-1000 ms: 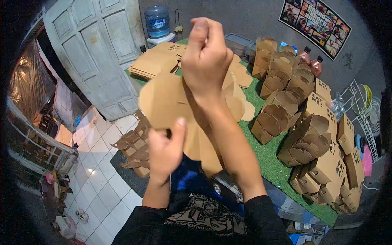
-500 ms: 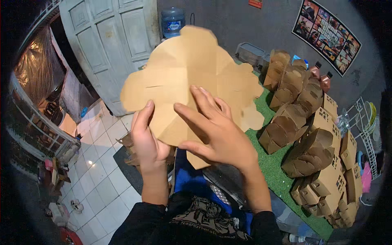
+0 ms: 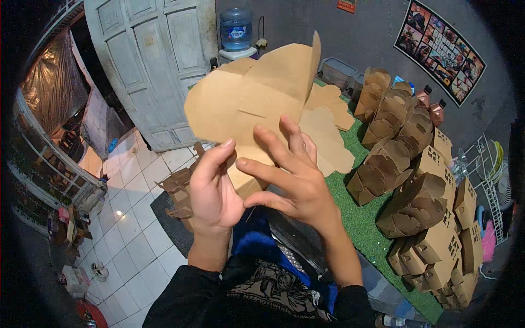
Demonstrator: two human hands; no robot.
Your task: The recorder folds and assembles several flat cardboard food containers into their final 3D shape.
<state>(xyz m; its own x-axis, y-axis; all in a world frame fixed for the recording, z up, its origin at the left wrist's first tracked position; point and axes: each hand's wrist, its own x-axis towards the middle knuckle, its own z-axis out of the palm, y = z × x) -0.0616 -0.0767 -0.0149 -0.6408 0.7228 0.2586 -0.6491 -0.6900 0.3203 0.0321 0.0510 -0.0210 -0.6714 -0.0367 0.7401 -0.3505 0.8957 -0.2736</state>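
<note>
Here, at the far left of the frame, white floor tiles (image 3: 128, 218) run under a pale panelled door (image 3: 156, 60). Moving right, a few dark folded cartons (image 3: 180, 194) sit low beside your left hand (image 3: 213, 191).

That left hand pinches the lower edge of the flat brown cardboard blank (image 3: 251, 104), thumb in front, fingers behind it. The blank is raised at centre frame, one flap already turned up along its right edge. Your right hand (image 3: 298, 183) lies spread against the face of the blank, fingers wide and pressing, not closed round anything.

To fold it cleanly, you would do well to keep the left pinch firm near the crease and let the right fingertips press along the scored line rather than the open panel, so the card bends where it is cut and does not buckle.

Further right, more flat blanks (image 3: 328, 126) lie on the green mat (image 3: 361, 218). Beyond them, folded brown boxes (image 3: 415, 158) stand in rows toward the right rim, tops closed; what they contain cannot be seen. A blue water bottle (image 3: 236, 28) stands at the top centre.
</note>
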